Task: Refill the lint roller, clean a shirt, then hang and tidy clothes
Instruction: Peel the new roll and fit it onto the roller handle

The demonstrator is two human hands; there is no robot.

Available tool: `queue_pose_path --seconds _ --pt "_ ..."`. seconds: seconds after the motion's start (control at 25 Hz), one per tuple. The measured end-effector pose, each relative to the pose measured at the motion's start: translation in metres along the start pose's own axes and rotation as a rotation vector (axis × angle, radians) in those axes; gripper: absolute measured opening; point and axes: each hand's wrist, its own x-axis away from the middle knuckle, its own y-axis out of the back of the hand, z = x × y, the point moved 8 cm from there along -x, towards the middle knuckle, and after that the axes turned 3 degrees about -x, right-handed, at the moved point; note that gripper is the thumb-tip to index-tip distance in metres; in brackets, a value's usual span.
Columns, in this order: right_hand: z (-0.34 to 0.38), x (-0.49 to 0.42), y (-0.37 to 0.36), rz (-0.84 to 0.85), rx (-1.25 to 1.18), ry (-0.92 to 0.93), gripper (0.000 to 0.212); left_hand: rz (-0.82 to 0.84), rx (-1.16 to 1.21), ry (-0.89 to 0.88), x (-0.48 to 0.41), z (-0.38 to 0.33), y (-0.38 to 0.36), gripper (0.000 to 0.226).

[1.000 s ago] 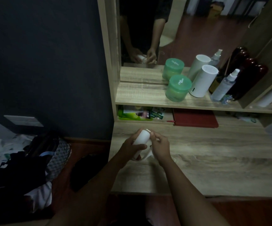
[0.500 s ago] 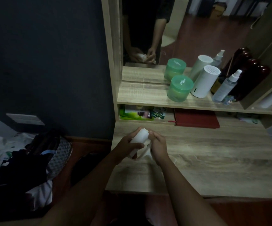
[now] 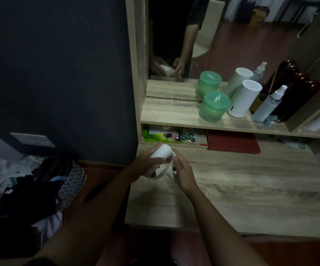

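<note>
My left hand (image 3: pixel 144 163) grips a white lint roller refill roll (image 3: pixel 161 153), tilted up and to the right over the left end of the wooden desk (image 3: pixel 241 189). A loose white sheet (image 3: pixel 166 170) peels off the roll's lower side. My right hand (image 3: pixel 183 168) pinches that sheet at its right edge, close beside the roll. The mirror above shows both hands on the roll.
The shelf holds a green jar (image 3: pixel 213 106), a white cylinder (image 3: pixel 244 101), a spray bottle (image 3: pixel 268 105) and dark red bottles (image 3: pixel 297 89). A red notebook (image 3: pixel 233 144) and green packets (image 3: pixel 161 135) lie under it. Piled clothes and a bag (image 3: pixel 40 185) sit on the floor at left.
The roll has tilted a little and more of the white sheet hangs free below it. My right hand has dropped from the roll's top end to the sheet's edge.
</note>
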Motion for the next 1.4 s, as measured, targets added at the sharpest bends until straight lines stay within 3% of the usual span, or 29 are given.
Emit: queue_pose_path --seconds 0.16,0.28,0.44,0.64,0.76,0.84,0.96,1.08,1.2,1.4 --pt "-0.018 0.022 -0.002 0.14 0.298 -0.042 0.05 -0.021 0.005 0.038 -0.004 0.001 0.009 0.091" --pt "-0.021 0.028 0.002 0.086 0.477 0.009 0.043 -0.034 -0.106 0.045 -0.004 -0.001 0.005 0.084" --pt "-0.016 0.03 0.008 0.016 0.567 0.028 0.034 -0.153 -0.177 0.066 -0.002 0.003 0.013 0.039" --pt "-0.009 0.033 0.006 -0.022 0.545 0.019 0.034 -0.225 -0.139 -0.054 0.01 0.004 0.021 0.039" --pt "-0.006 0.033 0.004 -0.034 0.536 0.035 0.032 -0.371 -0.078 -0.022 0.015 0.011 0.033 0.028" --pt "-0.005 0.034 0.001 -0.05 0.525 0.042 0.031 -0.465 0.035 0.05 0.019 0.02 0.043 0.033" --pt "-0.003 0.036 -0.003 -0.083 0.501 0.048 0.031 -0.446 0.124 0.109 0.026 0.023 0.042 0.04" --pt "0.001 0.034 -0.006 -0.09 0.512 0.042 0.032 -0.377 0.208 0.147 0.033 0.024 0.038 0.03" --pt "0.006 0.033 -0.01 -0.095 0.527 0.05 0.032 -0.289 0.093 0.076 0.032 0.022 0.038 0.037" --pt "0.01 0.034 -0.015 -0.102 0.544 0.052 0.033 -0.474 0.264 0.136 0.031 0.033 0.059 0.04"
